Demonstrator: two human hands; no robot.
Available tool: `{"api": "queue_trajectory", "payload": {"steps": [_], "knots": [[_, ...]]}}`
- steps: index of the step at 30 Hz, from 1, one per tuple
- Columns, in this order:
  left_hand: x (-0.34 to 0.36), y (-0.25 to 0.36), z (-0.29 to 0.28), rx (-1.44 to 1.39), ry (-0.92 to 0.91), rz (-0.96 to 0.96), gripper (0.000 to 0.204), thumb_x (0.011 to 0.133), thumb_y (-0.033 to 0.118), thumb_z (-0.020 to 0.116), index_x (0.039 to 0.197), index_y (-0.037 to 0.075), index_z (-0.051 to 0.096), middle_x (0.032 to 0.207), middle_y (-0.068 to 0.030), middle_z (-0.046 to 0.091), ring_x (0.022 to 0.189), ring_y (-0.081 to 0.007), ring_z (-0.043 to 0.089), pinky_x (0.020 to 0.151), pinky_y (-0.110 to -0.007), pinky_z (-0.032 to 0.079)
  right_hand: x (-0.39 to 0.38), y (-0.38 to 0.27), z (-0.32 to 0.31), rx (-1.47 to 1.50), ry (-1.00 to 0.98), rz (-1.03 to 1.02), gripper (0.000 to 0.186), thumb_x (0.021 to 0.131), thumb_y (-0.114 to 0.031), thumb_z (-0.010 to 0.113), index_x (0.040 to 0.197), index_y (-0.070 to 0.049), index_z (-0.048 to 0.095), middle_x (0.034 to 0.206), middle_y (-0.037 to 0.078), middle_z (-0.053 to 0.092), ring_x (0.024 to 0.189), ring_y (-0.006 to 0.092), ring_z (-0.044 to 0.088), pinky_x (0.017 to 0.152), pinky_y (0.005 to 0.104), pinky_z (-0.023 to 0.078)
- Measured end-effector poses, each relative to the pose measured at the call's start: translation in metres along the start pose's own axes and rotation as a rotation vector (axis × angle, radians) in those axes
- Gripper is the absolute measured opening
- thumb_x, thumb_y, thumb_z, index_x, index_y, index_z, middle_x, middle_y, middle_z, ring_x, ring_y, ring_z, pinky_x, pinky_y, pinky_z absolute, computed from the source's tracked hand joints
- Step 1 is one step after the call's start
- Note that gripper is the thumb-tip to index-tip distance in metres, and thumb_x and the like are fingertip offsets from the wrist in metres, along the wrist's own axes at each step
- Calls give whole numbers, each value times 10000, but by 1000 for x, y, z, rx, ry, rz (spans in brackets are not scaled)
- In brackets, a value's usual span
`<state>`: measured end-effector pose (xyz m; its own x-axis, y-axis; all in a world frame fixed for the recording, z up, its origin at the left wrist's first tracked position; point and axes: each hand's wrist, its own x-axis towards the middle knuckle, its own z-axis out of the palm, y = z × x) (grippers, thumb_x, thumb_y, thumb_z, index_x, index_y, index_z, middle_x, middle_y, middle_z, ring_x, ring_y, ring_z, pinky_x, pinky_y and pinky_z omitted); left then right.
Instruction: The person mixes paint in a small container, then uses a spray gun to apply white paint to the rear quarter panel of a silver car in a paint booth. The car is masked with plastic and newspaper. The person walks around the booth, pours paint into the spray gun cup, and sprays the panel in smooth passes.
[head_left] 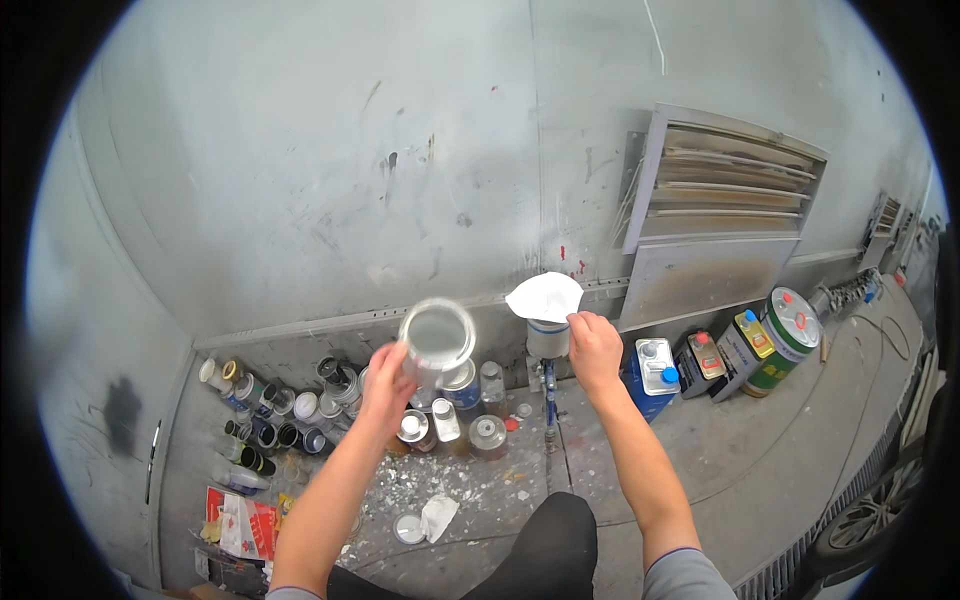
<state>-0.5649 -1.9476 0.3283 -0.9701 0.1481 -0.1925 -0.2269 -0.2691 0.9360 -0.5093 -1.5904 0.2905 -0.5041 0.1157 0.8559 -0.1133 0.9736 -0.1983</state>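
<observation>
My left hand is closed on the side of a round see-through cup, its wide rim facing up toward me. The cup is slightly blurred, and what is in it is hard to make out. To the right, my right hand pinches the edge of a white paper strainer. The strainer sits over the mouth of a pale cup. Beneath that cup is a metal tool with blue parts, which looks like a spray gun. A small gap separates the see-through cup from the strainer.
Cans and bottles, including a squat bottle, crowd the floor below my hands. More jars stand left. A blue can and a green drum line the wall at right, under a louvred vent. A crumpled paper lies near my knee.
</observation>
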Motion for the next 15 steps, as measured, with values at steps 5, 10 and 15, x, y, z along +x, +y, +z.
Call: {"api": "queue_trajectory", "payload": {"steps": [5,10,15], "knots": [[46,42,101,256,12,168,881,843,574,838,1483,85,483,1399,-173,584,1270,-289,568,1081,-444,441,-2,22,-3,5,-120,20,310,862,-69,709,1171,-85,725,922,100,703,838,337,685,742,458,544],[58,57,152,555,109,374,945,795,573,859,1457,5,495,1382,-249,609,1261,-325,611,1057,-423,481,-39,-36,-53,274,-47,219,453,904,-56,675,1357,-42,650,819,165,671,749,385,668,657,517,512],[65,51,189,710,143,449,996,741,576,874,1450,-13,497,1389,-303,585,1289,-392,589,1084,-454,477,-200,-83,-64,436,-470,296,426,875,-96,709,1300,-100,685,843,157,741,745,364,738,687,485,585]]}}
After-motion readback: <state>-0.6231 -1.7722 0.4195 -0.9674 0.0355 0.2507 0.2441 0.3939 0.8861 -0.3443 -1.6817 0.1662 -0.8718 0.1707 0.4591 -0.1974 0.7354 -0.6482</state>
